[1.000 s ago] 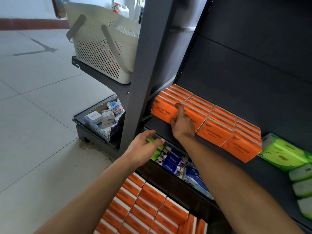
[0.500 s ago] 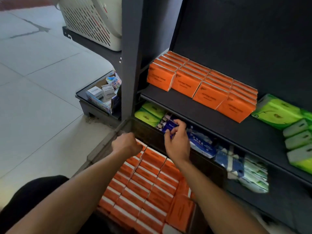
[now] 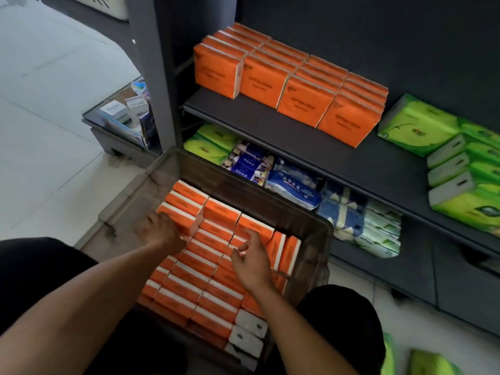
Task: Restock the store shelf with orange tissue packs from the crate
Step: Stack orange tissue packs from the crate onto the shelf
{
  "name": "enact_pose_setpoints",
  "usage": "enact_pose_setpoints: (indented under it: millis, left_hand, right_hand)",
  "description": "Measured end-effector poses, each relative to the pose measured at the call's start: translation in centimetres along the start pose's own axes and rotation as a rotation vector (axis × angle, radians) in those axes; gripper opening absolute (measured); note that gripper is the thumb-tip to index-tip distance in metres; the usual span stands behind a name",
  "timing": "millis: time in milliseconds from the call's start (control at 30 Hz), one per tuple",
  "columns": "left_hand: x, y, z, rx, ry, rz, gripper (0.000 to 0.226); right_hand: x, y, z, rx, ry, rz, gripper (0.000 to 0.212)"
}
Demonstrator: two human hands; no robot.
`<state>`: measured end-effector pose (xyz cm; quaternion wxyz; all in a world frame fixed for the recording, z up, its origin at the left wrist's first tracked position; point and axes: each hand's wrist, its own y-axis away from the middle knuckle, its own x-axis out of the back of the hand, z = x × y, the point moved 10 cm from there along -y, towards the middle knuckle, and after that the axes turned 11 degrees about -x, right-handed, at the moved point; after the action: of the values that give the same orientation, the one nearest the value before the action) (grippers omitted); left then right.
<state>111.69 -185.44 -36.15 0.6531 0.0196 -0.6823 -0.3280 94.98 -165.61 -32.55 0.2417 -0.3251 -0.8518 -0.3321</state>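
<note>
While four rows of orange tissue packs (image 3: 292, 85) are lined up on the shelf (image 3: 270, 123), many more are packed upright in the dark crate (image 3: 311, 239) on the floor below. Both hands are held over the crate's packs (image 3: 205, 266). The left hand (image 3: 159, 231) is blurred, so its fingers cannot be judged; the right hand (image 3: 251, 263) is seen with fingers loosely spread, nothing gripped.
</note>
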Motion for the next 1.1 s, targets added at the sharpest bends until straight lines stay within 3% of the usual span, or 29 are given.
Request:
enact_pose_setpoints:
  millis: [133, 233, 333, 467, 633, 733, 833, 900, 1100]
  left_hand:
    - [-0.5, 0.5, 0.8, -0.068, 0.029, 0.059, 0.090]
    - [-0.2, 0.5, 0.6, -0.084, 0.080, 0.068, 0.104]
    - [-0.6, 1.0, -0.5, -0.017, 0.108, -0.005, 0.125]
    - [-0.9, 1.7, 1.1, -0.023, 0.143, -0.158, 0.135]
    - [-4.2, -1.8, 2.5, -0.185, 0.261, -0.257, 0.139]
    - [-1.8, 4.5, 4.2, -0.344, 0.095, -0.310, 0.119]
    - [-3.6, 7.4, 4.3, -0.334, 0.047, -0.480, 0.083]
    - [-4.6, 7.8, 4.0, -0.301, 0.064, -0.523, 0.077]
    - [-5.8, 5.4, 3.0, -0.308, 0.083, -0.427, 0.056]
  right_hand:
    - [-0.7, 0.2, 0.7, -0.043, 0.014, -0.035, 0.051]
    - [-1.0, 0.7, 0.8, -0.037, 0.044, -0.061, 0.049]
    - [-1.1, 1.0, 0.5, -0.018, 0.068, -0.080, 0.044]
    - [-1.1, 1.3, 0.1, 0.013, 0.107, -0.087, 0.042]
    - [-2.1, 2.2, -0.2, 0.056, 0.134, -0.199, 0.061]
    - [-2.9, 3.1, 1.5, 0.005, 0.278, -0.292, 0.064]
    - [-4.0, 4.1, 2.9, -0.037, 0.352, -0.412, 0.059]
    - [-5.0, 4.5, 3.3, -0.049, 0.349, -0.469, 0.058]
    - [-7.3, 4.3, 4.1, -0.078, 0.352, -0.575, 0.076]
